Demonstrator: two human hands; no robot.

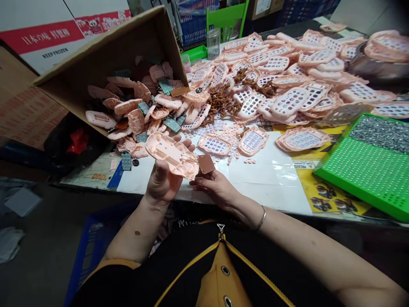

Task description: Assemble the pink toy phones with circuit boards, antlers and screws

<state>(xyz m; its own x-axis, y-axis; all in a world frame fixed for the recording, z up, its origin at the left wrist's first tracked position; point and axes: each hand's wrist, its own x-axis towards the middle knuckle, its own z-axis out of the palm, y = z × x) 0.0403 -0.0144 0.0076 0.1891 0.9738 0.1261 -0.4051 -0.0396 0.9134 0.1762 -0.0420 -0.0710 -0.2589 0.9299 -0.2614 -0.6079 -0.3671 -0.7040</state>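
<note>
The counter point(275, 192) carried a tilted box point(96, 62) of loose parts point(128, 106) at left and a green tray point(348, 162) at right. Between these, over the near edge, the left hand point(166, 183) cradled a pink shell point(169, 149), inner side up, fingers beneath. The right hand point(217, 187) pinched a brown board point(207, 163) just beside the shell's end. Thin wires point(190, 160) seemed to join the two. Working well probably meant steadying the shell and keeping those wires slack, since a tug could strain them.

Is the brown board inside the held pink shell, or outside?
Outside: the right hand holds the brown board beside the pink shell.
</note>
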